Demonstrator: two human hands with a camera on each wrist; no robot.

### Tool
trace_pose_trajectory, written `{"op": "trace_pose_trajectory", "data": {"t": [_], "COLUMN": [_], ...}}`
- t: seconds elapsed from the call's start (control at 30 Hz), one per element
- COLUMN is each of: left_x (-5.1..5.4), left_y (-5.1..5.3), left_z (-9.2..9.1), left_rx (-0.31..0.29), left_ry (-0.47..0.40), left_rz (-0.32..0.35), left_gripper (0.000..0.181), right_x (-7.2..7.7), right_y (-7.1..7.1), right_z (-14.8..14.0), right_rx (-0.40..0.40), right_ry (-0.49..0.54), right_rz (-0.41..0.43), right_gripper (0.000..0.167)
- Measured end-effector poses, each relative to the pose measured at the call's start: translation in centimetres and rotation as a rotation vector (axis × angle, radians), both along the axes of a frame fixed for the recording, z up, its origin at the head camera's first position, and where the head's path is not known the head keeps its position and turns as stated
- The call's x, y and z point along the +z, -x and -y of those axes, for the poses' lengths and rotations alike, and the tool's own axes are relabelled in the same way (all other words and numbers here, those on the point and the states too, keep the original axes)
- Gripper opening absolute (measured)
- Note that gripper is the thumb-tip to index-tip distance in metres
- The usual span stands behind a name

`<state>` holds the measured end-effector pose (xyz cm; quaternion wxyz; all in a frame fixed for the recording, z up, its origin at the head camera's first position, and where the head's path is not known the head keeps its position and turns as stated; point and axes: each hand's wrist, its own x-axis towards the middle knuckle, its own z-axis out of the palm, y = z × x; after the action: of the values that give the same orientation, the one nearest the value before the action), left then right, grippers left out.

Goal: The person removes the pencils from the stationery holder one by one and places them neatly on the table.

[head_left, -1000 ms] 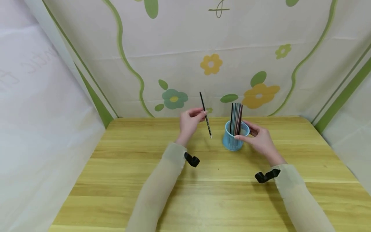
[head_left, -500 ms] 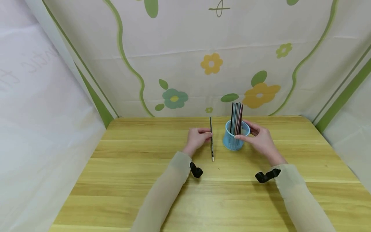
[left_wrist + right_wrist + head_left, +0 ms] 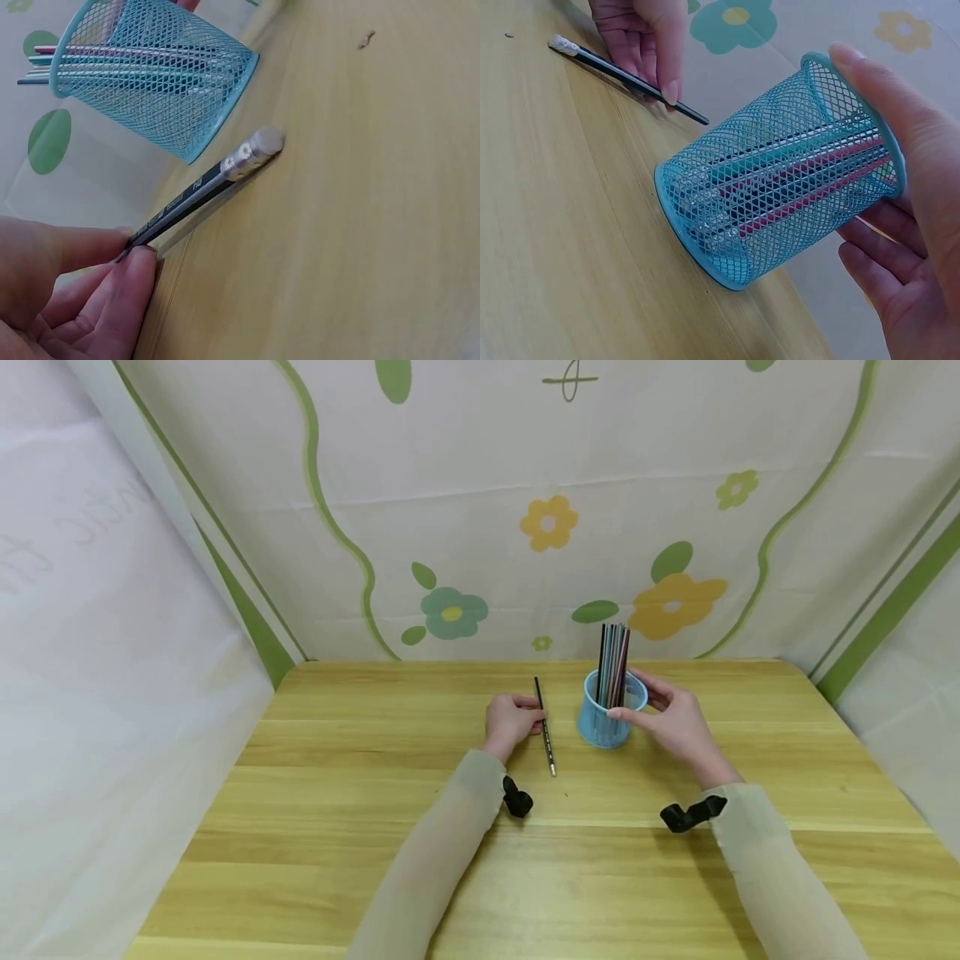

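Observation:
Between thumb and fingers, my left hand [image 3: 510, 723] pinches a black pencil [image 3: 547, 745] near its middle. The pencil lies low along the tabletop, its white eraser [image 3: 266, 140] at or just above the wood with the other end pointing toward the back wall. A light-blue mesh pencil cup [image 3: 592, 732] stands upright to the right of it. My right hand [image 3: 681, 727] holds that cup by the rim, thumb at the front and fingers behind. Inside it, a bundle of several pencils [image 3: 795, 176], dark, teal and pinkish, leans together, eraser ends down.
The wooden table [image 3: 337, 827] ends at a pale curtain [image 3: 450, 527] printed with flowers, with more pale cloth at both sides. A tiny brown crumb [image 3: 366, 40] lies on the wood near the cup. Black wrist cameras [image 3: 517, 797] sit on both sleeves.
My left hand has brought the pencil down from above the table's back to the tabletop, and its far end has swung slightly left. The right hand and cup have stayed put.

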<state>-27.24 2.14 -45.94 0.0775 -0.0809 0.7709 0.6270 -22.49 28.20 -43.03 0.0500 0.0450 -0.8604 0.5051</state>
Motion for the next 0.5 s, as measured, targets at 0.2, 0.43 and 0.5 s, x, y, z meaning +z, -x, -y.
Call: {"op": "trace_pose_trajectory", "data": {"t": [0.2,0.43,0.5], "left_x": [-0.02,0.22,0.23], "left_y": [-0.02,-0.67,-0.71], "left_z": [-0.32,-0.37,-0.32], "left_rx": [0.0,-0.014,-0.013], "left_ry": [0.078,0.095,0.096], "left_rz": [-0.007,-0.041,-0.039], "left_gripper": [0.017,0.021,0.021], "right_x": [0.07,0.32,0.36], "right_y": [0.11,-0.15,-0.2], "right_z": [-0.08,0.0,0.06], "right_rx": [0.006,0.009,0.01], "right_ry": [0.003,-0.004,-0.006], "right_rz": [0.009,0.003,0.003], "right_gripper": [0.083,0.084,0.084]}}
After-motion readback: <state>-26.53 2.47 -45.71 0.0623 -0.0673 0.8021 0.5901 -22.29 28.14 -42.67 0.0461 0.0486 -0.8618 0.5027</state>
